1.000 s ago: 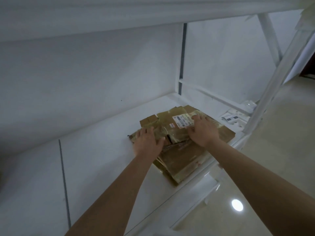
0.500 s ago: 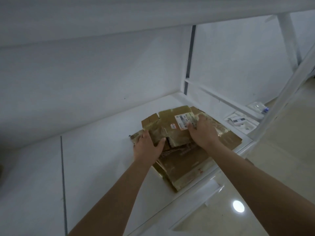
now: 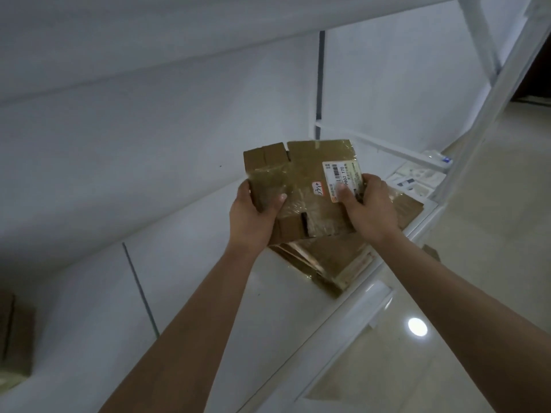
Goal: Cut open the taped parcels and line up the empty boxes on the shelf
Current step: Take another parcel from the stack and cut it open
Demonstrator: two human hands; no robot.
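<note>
Cardboard box (image 3: 301,186) under glossy tape; paper label (image 3: 343,178); smooth white shelf (image 3: 193,263).

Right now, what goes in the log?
both hands: left hand, right hand | hold: flat box | above: box pile | shelf

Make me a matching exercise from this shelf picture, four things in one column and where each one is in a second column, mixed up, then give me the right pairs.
Things
1. flattened box
2. shipping label
3. cardboard stack
4. brown box

Places
A. lying on the shelf below the hands
B. at the far left edge of the view
C. stuck on the lifted cardboard, under the right thumb
D. held up off the shelf between the left hand and the right hand

Pairs: 1-D, 2-C, 3-A, 4-B
</note>
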